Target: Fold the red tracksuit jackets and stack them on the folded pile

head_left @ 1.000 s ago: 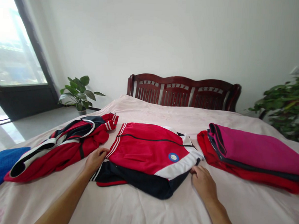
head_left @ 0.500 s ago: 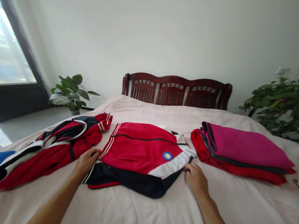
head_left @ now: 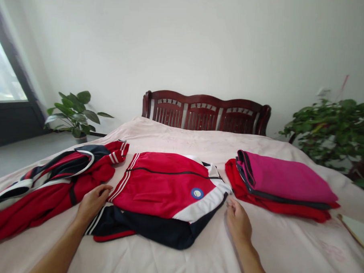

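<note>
A red, white and navy zip-up tracksuit jacket (head_left: 155, 187) lies flat on the bed, its striped hem to the left and a round blue badge on its chest. One navy sleeve (head_left: 162, 228) is bent along the near side. At the hem's near corner, my left hand (head_left: 93, 203) is closed, finger and thumb pinching the edge. Just off the white shoulder, my right hand (head_left: 239, 221) has its fingers loosely curled and apart, with nothing visible in them.
Rumpled red and navy clothes (head_left: 56, 183) lie to the left. On the right sits a folded stack with a magenta garment (head_left: 288, 177) on top. A pink sheet (head_left: 213, 258) covers the bed. Beyond stand a dark wooden headboard (head_left: 202, 111) and potted plants (head_left: 76, 111).
My right hand has come slightly away from the jacket's shoulder. My left hand stays by the hem. The whole view has shifted a little, moving everything leftward in the picture.
</note>
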A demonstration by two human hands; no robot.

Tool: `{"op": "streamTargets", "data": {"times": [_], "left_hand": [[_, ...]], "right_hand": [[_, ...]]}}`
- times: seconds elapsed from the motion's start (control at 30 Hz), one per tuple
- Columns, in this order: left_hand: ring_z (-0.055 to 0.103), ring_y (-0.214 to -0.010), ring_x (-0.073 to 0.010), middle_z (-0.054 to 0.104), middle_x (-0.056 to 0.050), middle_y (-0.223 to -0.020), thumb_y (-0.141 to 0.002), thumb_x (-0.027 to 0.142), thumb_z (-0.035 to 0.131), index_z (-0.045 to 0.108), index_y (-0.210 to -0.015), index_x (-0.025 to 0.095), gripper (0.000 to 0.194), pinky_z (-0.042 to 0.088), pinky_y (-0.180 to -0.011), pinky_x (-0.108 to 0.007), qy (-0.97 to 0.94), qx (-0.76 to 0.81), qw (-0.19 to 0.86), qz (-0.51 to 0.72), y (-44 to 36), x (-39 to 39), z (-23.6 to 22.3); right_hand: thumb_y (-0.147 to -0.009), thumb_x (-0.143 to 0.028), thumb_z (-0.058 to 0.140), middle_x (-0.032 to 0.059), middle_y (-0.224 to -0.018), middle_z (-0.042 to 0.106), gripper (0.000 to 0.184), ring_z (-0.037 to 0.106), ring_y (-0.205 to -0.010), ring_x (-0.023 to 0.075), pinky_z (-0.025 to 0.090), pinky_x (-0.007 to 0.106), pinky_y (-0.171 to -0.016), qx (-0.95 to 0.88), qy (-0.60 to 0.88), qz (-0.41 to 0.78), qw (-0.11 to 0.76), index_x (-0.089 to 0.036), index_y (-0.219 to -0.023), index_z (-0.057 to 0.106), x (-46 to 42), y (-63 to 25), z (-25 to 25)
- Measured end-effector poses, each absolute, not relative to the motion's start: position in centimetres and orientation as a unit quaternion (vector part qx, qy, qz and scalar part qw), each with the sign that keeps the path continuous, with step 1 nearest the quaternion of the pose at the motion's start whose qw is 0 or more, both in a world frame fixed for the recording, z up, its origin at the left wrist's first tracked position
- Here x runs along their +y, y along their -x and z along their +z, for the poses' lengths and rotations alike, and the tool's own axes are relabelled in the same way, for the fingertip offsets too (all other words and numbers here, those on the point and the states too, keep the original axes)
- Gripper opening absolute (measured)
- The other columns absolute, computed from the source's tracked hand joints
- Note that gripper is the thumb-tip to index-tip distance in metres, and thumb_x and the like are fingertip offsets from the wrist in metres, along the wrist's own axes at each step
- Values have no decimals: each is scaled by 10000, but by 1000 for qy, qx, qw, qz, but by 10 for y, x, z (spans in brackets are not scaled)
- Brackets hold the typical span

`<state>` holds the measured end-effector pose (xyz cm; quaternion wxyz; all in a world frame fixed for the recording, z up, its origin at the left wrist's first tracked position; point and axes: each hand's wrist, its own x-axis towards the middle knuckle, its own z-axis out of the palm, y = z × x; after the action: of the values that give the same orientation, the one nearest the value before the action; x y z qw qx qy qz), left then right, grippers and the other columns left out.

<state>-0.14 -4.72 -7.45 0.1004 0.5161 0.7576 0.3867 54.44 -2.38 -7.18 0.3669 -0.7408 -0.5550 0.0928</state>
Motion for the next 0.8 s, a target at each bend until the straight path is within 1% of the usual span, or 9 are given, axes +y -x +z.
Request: {"op": "streamTargets", "data": {"times": [0.07, 0.17, 0.3, 0.47, 0.53, 0.63, 0.7, 0.8], "left_hand": [[701, -953, -225, 770, -20, -982, -799, 399, 516, 719, -967, 249, 304, 504, -828, -279, -523, 756, 93, 382, 2, -47, -74], [699, -980, -220, 769, -14, -1007, -813, 399, 499, 716, -969, 255, 303, 501, -847, -269, -541, 752, 77, 369, 4, -46, -76], [697, -996, -226, 763, -25, -1043, -829, 410, 477, 711, -997, 248, 330, 502, -849, -274, -558, 753, 74, 340, 10, -43, -80], [688, -1003, -236, 756, -33, -1036, -844, 419, 469, 708, -958, 255, 311, 489, -889, -297, -589, 740, 49, 322, 10, -40, -77], [682, -1003, -238, 746, -41, -1043, -861, 426, 455, 707, -939, 254, 315, 483, -898, -306, -604, 734, 38, 310, 7, -41, -74], [667, -1010, -247, 726, -58, -1038, -893, 448, 411, 700, -926, 249, 352, 474, -909, -326, -621, 731, 25, 280, 0, -45, -68], [653, -1019, -271, 712, -73, -1034, -897, 473, 402, 697, -943, 250, 373, 468, -917, -358, -625, 738, 10, 255, -5, -47, -66], [642, -1013, -307, 685, -98, -1084, -857, 530, 463, 681, -1067, 254, 411, 466, -924, -404, -617, 753, -17, 229, -12, -47, -68]], "right_hand": [[-896, -306, 325, 127, -1245, 655, 498, 605, -1136, 263, 445, 356, -923, -563, 740, 91, 357, -165, -1314, 556, -22, -544, -73], [-876, -300, 344, 118, -1228, 654, 508, 599, -1134, 256, 444, 348, -939, -568, 741, 80, 350, -168, -1314, 564, -22, -544, -73], [-861, -302, 355, 117, -1212, 646, 518, 592, -1137, 245, 435, 347, -973, -564, 734, 89, 367, -162, -1312, 565, -23, -544, -75], [-852, -319, 368, 157, -1296, 593, 540, 564, -1189, 260, 419, 364, -1000, -545, 745, 73, 377, -134, -1331, 535, -10, -550, -76], [-882, -382, 363, 163, -1315, 591, 558, 578, -1178, 275, 433, 374, -967, -537, 761, 80, 356, -146, -1367, 504, 0, -556, -67], [-918, -487, 342, 148, -1230, 658, 587, 646, -1063, 289, 460, 387, -865, -533, 787, 115, 287, -197, -1415, 463, 19, -561, -49], [-919, -527, 343, 156, -1159, 687, 590, 672, -988, 299, 467, 395, -807, -532, 804, 119, 238, -198, -1381, 506, 30, -560, -38], [-893, -542, 388, 176, -1077, 703, 556, 679, -937, 320, 468, 404, -753, -526, 819, 104, 205, -178, -1254, 604, 39, -550, -32]]}}
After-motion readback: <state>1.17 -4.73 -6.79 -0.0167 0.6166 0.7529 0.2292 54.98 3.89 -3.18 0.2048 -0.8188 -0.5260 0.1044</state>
